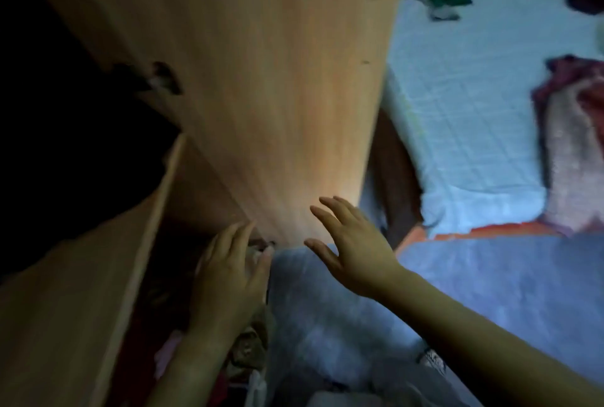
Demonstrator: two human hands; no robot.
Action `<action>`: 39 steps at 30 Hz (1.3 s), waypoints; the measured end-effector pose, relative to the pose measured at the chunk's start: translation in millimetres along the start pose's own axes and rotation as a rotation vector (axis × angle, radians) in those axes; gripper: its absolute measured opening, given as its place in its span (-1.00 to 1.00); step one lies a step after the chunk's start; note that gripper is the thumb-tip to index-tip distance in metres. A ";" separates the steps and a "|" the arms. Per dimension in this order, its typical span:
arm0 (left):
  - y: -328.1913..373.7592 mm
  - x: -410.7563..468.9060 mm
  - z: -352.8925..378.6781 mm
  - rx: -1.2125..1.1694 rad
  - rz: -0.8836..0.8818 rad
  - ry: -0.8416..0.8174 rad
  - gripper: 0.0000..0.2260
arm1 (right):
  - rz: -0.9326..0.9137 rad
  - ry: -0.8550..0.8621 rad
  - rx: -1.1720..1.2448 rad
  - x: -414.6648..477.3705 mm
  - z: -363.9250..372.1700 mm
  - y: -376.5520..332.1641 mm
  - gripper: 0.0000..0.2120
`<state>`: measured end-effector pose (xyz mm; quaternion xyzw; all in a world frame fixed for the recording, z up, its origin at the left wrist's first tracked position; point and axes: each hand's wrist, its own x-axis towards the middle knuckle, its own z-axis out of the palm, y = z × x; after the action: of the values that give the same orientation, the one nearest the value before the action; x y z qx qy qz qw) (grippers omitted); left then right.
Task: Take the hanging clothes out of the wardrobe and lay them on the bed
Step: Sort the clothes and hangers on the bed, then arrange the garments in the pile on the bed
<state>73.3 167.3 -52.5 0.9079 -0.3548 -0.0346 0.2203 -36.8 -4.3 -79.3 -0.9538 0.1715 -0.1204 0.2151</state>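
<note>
Dim, blurred view downward beside an open wardrobe [261, 79], its pale wooden panel filling the upper centre of the frame. Reaching stage, by the look of it: left hand [228, 275] at lower centre, fingers [243, 236] loosely curled at the top of the hanging clothes [248, 351] packed in the dark gap below; whether anything is actually gripped, impossible to tell. Right hand [353, 253] spread wide open, holding nothing, hovering above a grey-blue cloth [327, 308] at the panel's lower edge. Bed [474, 112] at the right of the frame, pale checked sheet, a few garments [575, 145] already lying there. Next, probably: closing on a hanger or bundle, lifting it clear, turning right to the bed. No brands, labels or legible writing anywhere.
</note>
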 end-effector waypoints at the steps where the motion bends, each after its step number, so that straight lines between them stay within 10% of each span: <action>1: 24.4 5.8 16.4 -0.011 0.035 -0.053 -0.41 | 0.061 0.015 0.010 -18.7 -10.2 23.5 -0.47; 19: 573.5 57.3 309.4 -0.298 1.006 -0.598 -0.54 | 1.050 0.386 -0.147 -302.4 -248.4 404.1 -0.40; 39: 856.2 364.0 503.9 -0.163 0.792 -0.512 -0.62 | 0.797 0.306 -0.127 -141.1 -443.7 837.0 -0.47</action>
<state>-304.4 -819.4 -108.6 0.6448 -0.7126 -0.1984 0.1925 -530.6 -824.9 -89.5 -0.7956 0.5634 -0.1574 0.1575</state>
